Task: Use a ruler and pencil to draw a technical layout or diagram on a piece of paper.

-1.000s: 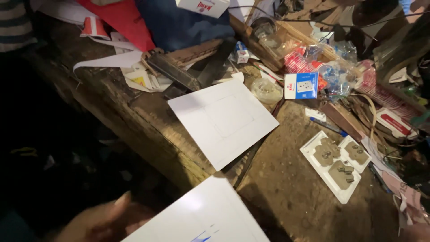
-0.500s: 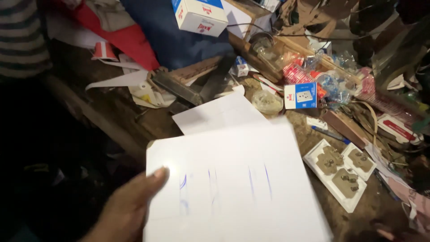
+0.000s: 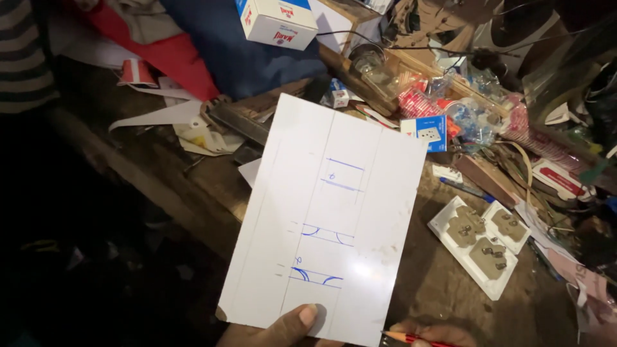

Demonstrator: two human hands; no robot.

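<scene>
Cluttered and dimly lit, a worn wooden workbench (image 3: 212, 186) fills the scene, its left edge running diagonally from about ten o'clock toward six o'clock, with near-black floor beyond it where nothing can be made out. At the centre, a white rectangular board (image 3: 328, 218) is held tilted over the bench, marked with faint ruled pencil lines and small blue pen sketches of lines and arcs. The left hand (image 3: 283, 329), at six o'clock and cut off by the bottom edge, pinches the board's lower edge, thumb pressed flat on its face; the fingers beneath are hidden. Just beside it, toward five o'clock, the right hand (image 3: 437, 334) shows only as a sliver of knuckles, curled closed around a red pencil (image 3: 414, 338) whose tip points left, near the board's bottom corner. At three to four o'clock, a white electrical socket plate (image 3: 479, 247) lies face down on the bench, its brown backs and metal terminals showing. A blue pen (image 3: 466, 189) lies just above it. At two o'clock sits a small blue and white box (image 3: 427, 133) picturing a socket, amid a blurred tangle of packets, wires and plastic bags. At twelve o'clock a white carton (image 3: 276, 22) rests on dark blue cloth (image 3: 250, 61), partly cut off. At ten o'clock, a striped sleeve (image 3: 22, 58) of another person enters the frame.
</scene>
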